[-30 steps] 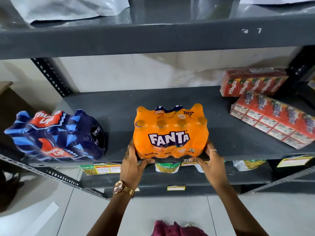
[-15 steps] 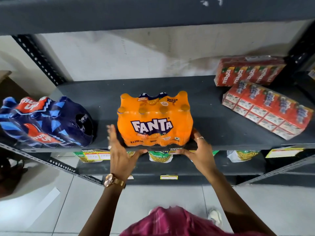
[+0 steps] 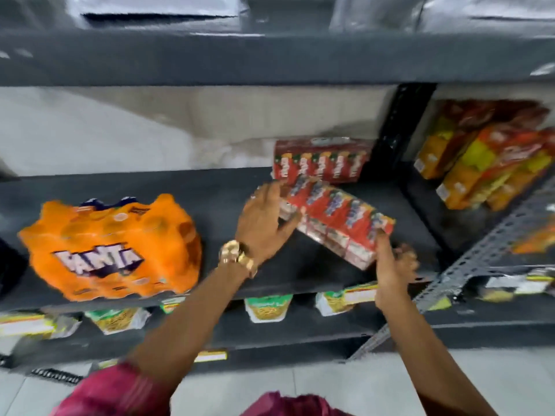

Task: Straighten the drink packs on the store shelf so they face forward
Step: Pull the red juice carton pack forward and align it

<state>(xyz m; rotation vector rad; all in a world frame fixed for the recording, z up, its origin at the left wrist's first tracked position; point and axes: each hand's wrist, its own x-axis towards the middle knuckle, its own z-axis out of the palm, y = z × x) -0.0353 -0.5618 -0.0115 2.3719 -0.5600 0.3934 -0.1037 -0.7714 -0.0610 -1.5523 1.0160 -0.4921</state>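
Observation:
A red juice-carton pack lies slanted on the dark shelf. My left hand, with a gold watch on the wrist, clasps its far left end, thumb across the front. My right hand grips its near right corner with the fingertips. A second red carton pack stands behind it against the wall, facing forward. The orange Fanta pack sits to the left near the shelf's front edge, logo forward, with no hand on it. The whole frame is motion-blurred.
A perforated grey upright bounds the shelf on the right. Past it, orange and yellow carton packs lean in the neighbouring bay. Noodle packets hang below the shelf's front edge. The upper shelf runs overhead. A dark pack shows at the left edge.
Both hands have left the Fanta pack and moved right onto the slanted red juice pack. The view has swung right, so the Fanta pack now sits at the left.

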